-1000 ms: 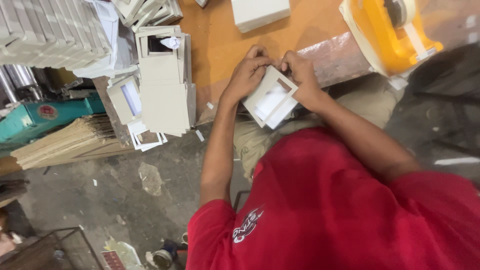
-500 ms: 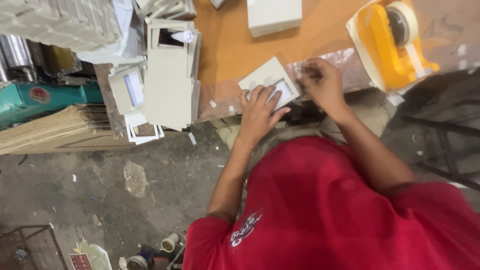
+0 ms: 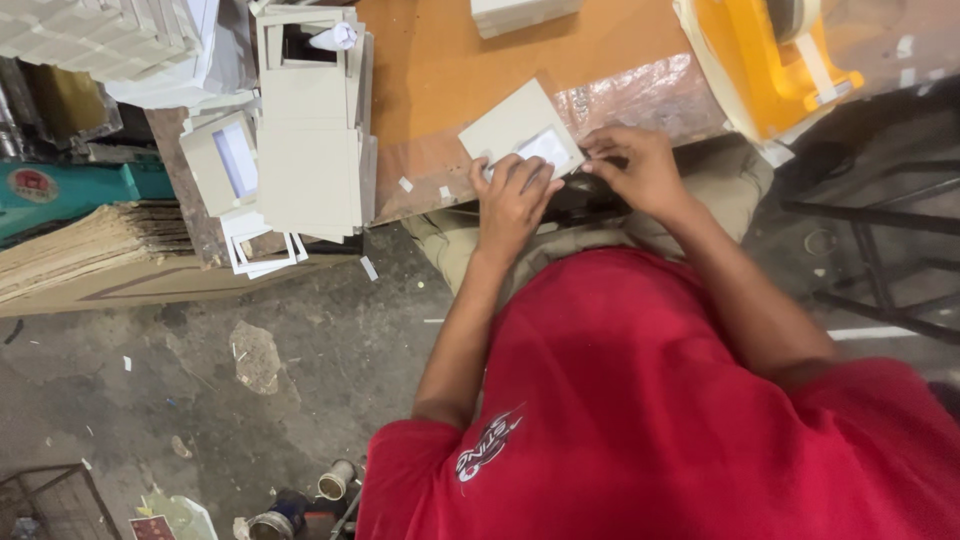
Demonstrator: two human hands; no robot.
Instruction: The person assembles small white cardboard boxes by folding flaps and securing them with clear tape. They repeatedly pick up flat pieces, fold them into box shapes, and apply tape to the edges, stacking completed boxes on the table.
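Two hands are laid on one flat grey card piece with a pale window (image 3: 522,130), which is now pressed down onto the orange-brown surface (image 3: 430,70) at its near edge. A second ago the same piece was lifted clear of the surface and held between both hands over the lap; half a second ago it was already being brought down. By this change the work is judged to have passed from holding the piece in the air to flattening or fixing it against the surface.

By the left hand (image 3: 515,195) the near corner of the piece is covered, fingers spread flat on it rather than closed round it. The grip of the right hand (image 3: 635,170) is curled at the right corner of the piece, fingertips bent inward; whether something small is pinched there cannot be told.

To the left, a stack of similar grey card pieces (image 3: 312,130) is seen on the surface, well apart from the hands. At the far right an orange tape dispenser (image 3: 775,55) is standing, untouched. Below, a littered concrete floor (image 3: 200,380) is shown.
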